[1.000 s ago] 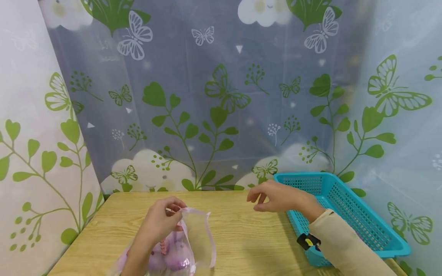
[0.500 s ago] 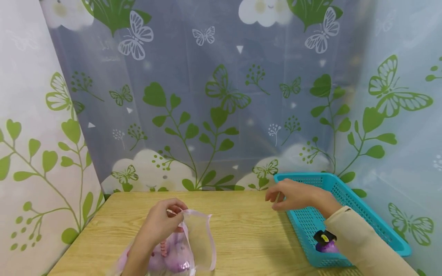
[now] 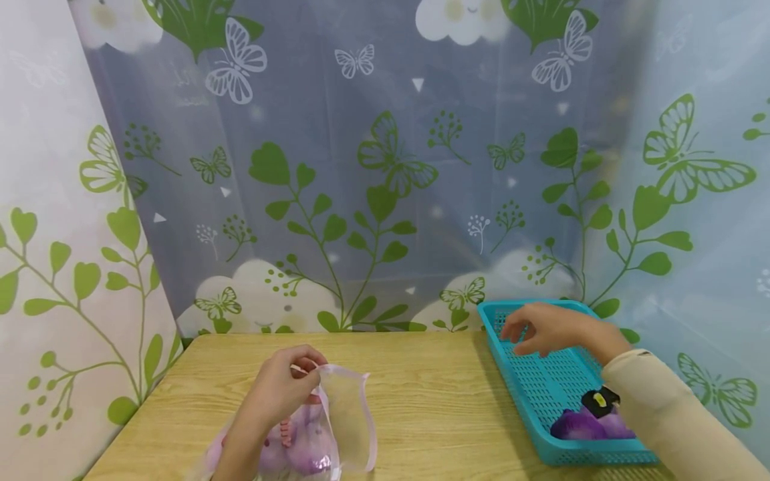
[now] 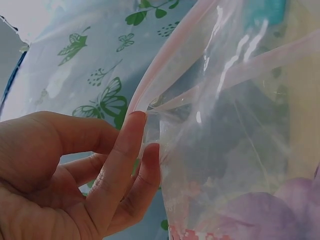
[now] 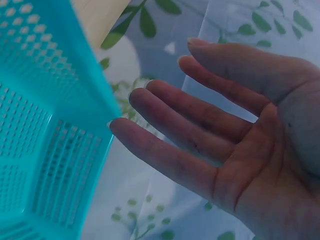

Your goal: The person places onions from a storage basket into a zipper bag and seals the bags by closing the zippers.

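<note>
I see the left hand [image 3: 283,387] at the near left part of the wooden table [image 3: 421,401]. Its thumb and fingertips pinch the top edge of a clear bag [image 3: 355,424] with a pink border. The mouth of the bag gapes, and its two pink edges stand apart in the left wrist view. Low in the bag I see pale purple things [image 3: 309,451] with round shapes, pressed close together behind the shiny plastic.

The right hand [image 3: 556,331] is over at the blue basket [image 3: 595,455], above its far left part. Its fingers are loose and a little bent, with gaps between them, and it holds nothing. In the right wrist view one fingertip lines up with the rim, but I can't quite tell if it touches. A cream sleeve [image 3: 680,407] covers the arm behind it.

In the near end of the basket lie darker purple things [image 3: 577,426], and one has a black piece [image 3: 599,402] with a yellow mark on top. Behind it all hangs a sheet [image 3: 385,254] with green leaves and butterflies.
</note>
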### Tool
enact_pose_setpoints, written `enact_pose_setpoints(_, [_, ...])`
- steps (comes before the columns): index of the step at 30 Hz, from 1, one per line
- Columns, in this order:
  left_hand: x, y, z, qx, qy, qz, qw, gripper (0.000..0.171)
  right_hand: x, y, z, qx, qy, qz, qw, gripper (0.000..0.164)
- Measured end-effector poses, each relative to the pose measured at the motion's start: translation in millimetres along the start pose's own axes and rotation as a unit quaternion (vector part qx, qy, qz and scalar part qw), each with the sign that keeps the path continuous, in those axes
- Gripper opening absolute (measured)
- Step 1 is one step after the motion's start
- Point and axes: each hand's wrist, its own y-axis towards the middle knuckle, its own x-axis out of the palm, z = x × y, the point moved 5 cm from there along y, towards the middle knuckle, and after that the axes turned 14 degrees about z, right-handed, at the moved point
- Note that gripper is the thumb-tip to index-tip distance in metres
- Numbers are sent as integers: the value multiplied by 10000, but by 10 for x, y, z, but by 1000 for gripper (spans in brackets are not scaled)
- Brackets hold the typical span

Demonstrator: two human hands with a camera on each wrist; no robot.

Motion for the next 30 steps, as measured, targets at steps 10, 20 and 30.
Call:
enact_pose_setpoints(10, [5,1,5,11,38,-38,10000,19,-135,-186,618,1128,-256,-436,9923,33])
enact_pose_setpoints(20, [2,8,6,36,139,-15,9999,19,-75,-382,1063,1942,-125,-551,9793,35])
enact_pose_setpoints(30, [-2,7,4,137,302,-59,9994,18,53,-499,1478,2632,-75,-709,9621,32])
